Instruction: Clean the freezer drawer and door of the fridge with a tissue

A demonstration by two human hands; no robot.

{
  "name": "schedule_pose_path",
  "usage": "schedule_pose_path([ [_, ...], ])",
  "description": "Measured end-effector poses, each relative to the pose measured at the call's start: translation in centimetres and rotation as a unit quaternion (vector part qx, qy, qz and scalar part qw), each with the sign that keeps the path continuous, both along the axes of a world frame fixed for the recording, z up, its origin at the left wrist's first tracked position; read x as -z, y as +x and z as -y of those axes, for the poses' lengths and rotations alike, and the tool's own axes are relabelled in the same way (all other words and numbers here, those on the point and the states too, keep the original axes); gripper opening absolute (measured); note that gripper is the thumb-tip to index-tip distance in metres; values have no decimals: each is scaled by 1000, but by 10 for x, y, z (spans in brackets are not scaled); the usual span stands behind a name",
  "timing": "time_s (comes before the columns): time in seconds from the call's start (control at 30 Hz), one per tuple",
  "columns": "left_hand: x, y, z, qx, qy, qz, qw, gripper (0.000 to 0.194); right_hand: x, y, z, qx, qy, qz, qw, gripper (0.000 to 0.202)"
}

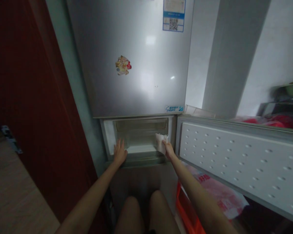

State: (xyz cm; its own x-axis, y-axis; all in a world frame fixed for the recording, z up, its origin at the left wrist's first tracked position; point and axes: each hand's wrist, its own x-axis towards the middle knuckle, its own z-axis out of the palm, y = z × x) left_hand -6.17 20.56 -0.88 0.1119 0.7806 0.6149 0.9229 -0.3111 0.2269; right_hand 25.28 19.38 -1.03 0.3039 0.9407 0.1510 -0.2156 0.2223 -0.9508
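In front of me stands a silver fridge (136,35) with its middle compartment (141,136) uncovered. My right hand (169,150) grips a folded white cloth (160,143) at the right side of that compartment's opening. The cloth hangs in front of the opening; whether it touches the frame I cannot tell. At the left end of the opening, my left hand (120,152) rests with its fingers spread on the lower left edge and holds nothing. The compartment door (224,152), white and dimpled inside, is swung out to the right.
A dark red wooden door (39,97) stands on the left. Below the swung-out door are an orange-red plastic crate (189,211) and a pink and white bag (224,195). Red plastic items (278,121) lie behind the door. The lower fridge front (141,178) faces my knees.
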Motion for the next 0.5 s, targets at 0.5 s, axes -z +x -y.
schedule_pose_path([
  [0.5,70,93,177,353,-275,491,748,79,-10,-116,148,-104,50,-322,940,49],
])
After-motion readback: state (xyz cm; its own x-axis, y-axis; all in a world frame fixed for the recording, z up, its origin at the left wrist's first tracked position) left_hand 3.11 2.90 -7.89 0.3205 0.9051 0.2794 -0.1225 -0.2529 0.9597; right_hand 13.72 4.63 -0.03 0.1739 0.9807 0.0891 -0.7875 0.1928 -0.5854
